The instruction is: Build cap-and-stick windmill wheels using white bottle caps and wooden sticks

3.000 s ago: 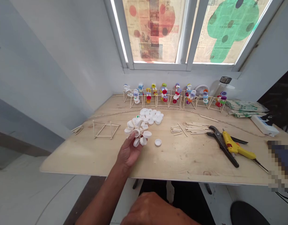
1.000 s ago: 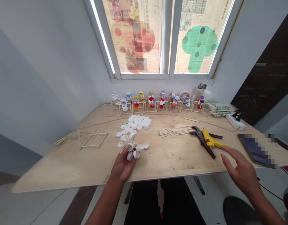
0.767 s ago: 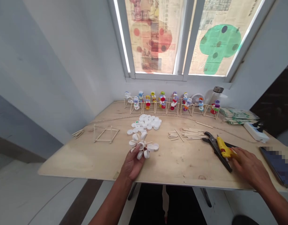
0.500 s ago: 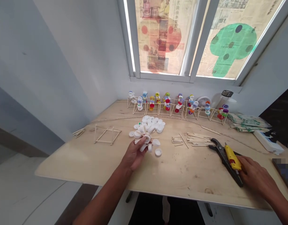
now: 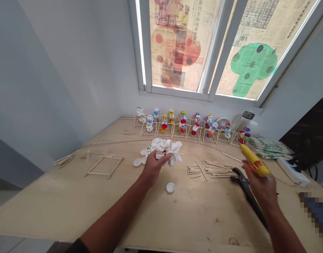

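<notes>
My left hand [image 5: 151,171] is closed around a wheel of white bottle caps [image 5: 177,147], with a thin stick poking out of it on the right. This wheel is raised over the table in front of a pile of loose white bottle caps [image 5: 137,162] and hides part of them. One single cap [image 5: 170,187] lies on the table just below. On the right, my right hand [image 5: 261,186] grips a yellow glue gun [image 5: 252,159], lifted off the table with its nozzle toward the upper left. Black-handled cutters [image 5: 248,191] lie beside and partly under that hand.
A square stick frame [image 5: 103,165] stands at left, near some sticks [image 5: 63,161]. Short sticks [image 5: 219,168] lie right of centre. Colourful cap wheels on stick frames [image 5: 182,121] line the back, with a bottle [image 5: 245,121], a fan [image 5: 224,122], a power strip [image 5: 293,171] and a pixelated dark object [image 5: 315,211] further right.
My right hand came in from the lower edge, reached the glue gun, took hold and lifted it off the cutters. My left hand raised and turned the cap wheel. The view shifted.
</notes>
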{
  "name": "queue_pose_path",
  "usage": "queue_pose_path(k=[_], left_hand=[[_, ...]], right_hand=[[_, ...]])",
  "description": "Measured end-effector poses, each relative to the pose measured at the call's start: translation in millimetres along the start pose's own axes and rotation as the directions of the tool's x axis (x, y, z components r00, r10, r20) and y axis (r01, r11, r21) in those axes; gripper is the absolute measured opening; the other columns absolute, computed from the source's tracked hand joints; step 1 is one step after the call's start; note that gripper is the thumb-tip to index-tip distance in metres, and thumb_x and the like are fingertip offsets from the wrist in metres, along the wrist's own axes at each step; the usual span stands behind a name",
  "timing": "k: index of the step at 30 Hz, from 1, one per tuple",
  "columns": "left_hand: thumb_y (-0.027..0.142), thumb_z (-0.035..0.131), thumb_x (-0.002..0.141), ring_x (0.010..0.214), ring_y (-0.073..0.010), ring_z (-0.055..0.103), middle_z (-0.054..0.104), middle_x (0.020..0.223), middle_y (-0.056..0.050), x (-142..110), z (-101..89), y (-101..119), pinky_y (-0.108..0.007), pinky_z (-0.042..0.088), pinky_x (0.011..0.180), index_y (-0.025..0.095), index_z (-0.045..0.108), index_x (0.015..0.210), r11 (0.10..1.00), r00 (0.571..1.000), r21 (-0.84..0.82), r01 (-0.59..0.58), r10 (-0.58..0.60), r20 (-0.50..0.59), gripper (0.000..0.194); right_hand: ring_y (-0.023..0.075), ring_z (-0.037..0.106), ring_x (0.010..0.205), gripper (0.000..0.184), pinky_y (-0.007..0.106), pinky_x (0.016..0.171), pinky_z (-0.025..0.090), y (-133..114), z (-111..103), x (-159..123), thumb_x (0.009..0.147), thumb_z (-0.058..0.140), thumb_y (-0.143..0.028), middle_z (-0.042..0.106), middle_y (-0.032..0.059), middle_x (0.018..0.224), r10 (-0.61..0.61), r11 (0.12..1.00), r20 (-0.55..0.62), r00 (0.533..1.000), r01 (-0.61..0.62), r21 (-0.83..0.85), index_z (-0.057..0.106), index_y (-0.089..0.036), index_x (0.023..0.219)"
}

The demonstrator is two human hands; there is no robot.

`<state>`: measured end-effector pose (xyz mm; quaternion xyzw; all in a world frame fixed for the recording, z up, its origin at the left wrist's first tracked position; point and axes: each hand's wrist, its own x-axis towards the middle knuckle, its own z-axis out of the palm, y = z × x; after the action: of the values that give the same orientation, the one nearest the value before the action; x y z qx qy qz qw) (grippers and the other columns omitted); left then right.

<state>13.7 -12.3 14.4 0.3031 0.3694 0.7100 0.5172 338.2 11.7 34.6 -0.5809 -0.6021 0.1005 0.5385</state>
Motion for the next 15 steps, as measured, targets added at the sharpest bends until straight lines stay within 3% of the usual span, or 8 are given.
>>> queue_pose_path(k=[3,7,10,15], left_hand=[[0.023,0.083,0.052,0.074,-0.0160,0.062,0.070,0.079,-0.002,0,-8.2,-5,-0.026,0.045,0.071,0.015,0.067,0.083,0.998,0.999,0.058,-0.035,0.036,-0.019,0.036],[0.026,0.082,0.054,0.077,-0.0171,0.064,0.071,0.084,-0.003,4,-21.7,-5,-0.027,0.047,0.072,0.017,0.067,0.088,0.993,0.994,0.095,-0.069,0.076,-0.074,0.038],[0.030,0.082,0.054,0.075,-0.0177,0.064,0.071,0.082,-0.003,10,-29.1,-4,-0.027,0.048,0.069,0.016,0.066,0.089,0.990,0.987,0.124,-0.067,0.084,-0.135,0.041],[0.030,0.082,0.054,0.074,-0.0169,0.064,0.071,0.082,-0.003,17,-33.5,-4,-0.027,0.048,0.070,0.015,0.066,0.091,0.982,0.972,0.174,-0.073,0.109,-0.207,0.043]], right_hand=[[0.0212,0.063,0.075,0.040,0.034,0.070,0.050,-41,64,3,0.068,0.067,-0.043,0.065,0.0088,0.088,0.150,0.899,0.001,0.989,-0.137,0.417,0.060,-0.014,0.095],[0.0183,0.062,0.075,0.037,0.032,0.068,0.050,-74,125,-6,0.074,0.061,-0.045,0.064,0.0086,0.092,0.131,0.853,0.079,0.988,-0.153,0.499,0.059,-0.015,0.094],[0.0178,0.062,0.072,0.034,0.032,0.066,0.051,-79,145,-21,0.075,0.061,-0.045,0.064,0.0086,0.089,0.121,0.841,0.177,0.977,-0.196,0.505,0.061,-0.015,0.091],[0.0168,0.062,0.072,0.028,0.031,0.069,0.051,-71,155,-42,0.077,0.061,-0.041,0.065,0.0067,0.089,0.074,0.833,0.336,0.939,-0.243,0.497,0.062,-0.017,0.091]])
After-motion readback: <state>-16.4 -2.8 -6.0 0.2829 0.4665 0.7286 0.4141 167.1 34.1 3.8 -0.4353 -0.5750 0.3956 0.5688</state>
